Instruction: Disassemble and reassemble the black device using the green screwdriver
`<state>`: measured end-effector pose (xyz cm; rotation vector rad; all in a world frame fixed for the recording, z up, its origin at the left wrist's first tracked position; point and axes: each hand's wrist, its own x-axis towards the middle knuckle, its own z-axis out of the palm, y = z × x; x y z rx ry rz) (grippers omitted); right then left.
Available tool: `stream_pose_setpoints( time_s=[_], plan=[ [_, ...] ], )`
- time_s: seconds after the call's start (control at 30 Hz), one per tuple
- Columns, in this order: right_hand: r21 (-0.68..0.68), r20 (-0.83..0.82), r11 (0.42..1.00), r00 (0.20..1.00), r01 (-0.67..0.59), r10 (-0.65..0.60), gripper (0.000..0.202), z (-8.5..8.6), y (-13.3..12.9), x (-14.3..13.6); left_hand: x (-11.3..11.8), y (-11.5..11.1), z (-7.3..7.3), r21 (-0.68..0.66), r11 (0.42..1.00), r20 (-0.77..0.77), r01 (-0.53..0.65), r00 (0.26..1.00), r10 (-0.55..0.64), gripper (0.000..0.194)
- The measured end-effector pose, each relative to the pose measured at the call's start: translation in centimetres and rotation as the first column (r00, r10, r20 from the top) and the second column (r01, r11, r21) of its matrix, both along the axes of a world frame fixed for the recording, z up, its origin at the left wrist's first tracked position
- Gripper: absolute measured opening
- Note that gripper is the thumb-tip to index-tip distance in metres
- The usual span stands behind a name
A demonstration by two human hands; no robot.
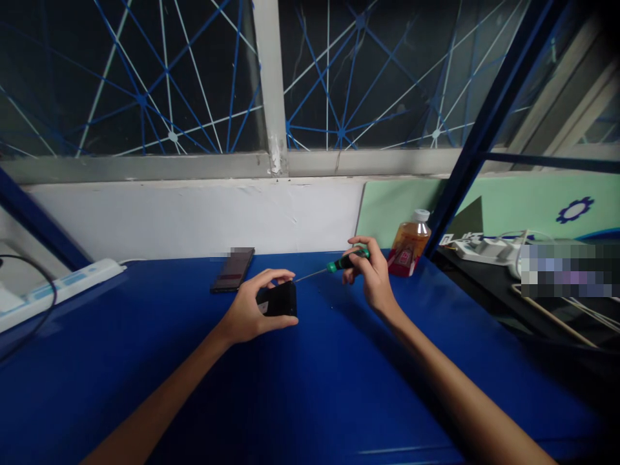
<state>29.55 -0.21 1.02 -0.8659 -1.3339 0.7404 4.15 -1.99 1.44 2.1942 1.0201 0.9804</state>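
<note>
My left hand (252, 307) grips a small black box (281, 301), thumb along its near side and fingers over the far side. In my right hand (371, 274) is a screwdriver (346, 261) with a green and black handle and a thin metal shaft. Its shaft points left, and the tip meets the box's right end near the upper corner; whether it sits in a screw is too small to tell. A few tiny specks, perhaps screws, lie on the blue tabletop (310, 381) right of the box.
Behind my left hand lies a dark phone (233, 270). A bottle of reddish drink (410, 244) stands at the back right, beside a blue frame post (477, 145). At far left is a white power strip (62, 290); cables and another power strip (489, 250) are at right.
</note>
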Motion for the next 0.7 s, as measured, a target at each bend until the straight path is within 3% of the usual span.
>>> stream_pose_setpoints(
  time_s=[0.1, 0.33, 0.53, 0.7],
  plan=[
    [-0.009, -0.003, 1.0, 1.0, 0.004, -0.004, 0.026, -0.03, 0.11, -0.12, 0.04, -0.03, 0.05, 0.006, 1.0, 0.006, 0.005, 1.0, -0.005, 0.06],
    [-0.02, 0.091, 0.985, 0.981, 0.172, -0.17, 0.028, 0.0, -0.37, -0.66, 0.25, -0.06, -0.13, -0.001, 1.0, 0.004, 0.009, 1.0, -0.009, 0.061],
    [-0.014, 0.02, 0.999, 0.999, 0.036, -0.035, 0.022, -0.35, 0.02, -0.12, 0.41, -0.12, -0.19, 0.023, 1.0, 0.0, 0.016, 1.0, -0.016, 0.058],
    [0.027, 0.05, 0.977, 0.976, 0.212, -0.214, 0.023, -0.39, -0.27, -0.77, 0.46, -0.22, -0.09, 0.007, 1.0, -0.005, 0.02, 1.0, -0.02, 0.061]
  ],
)
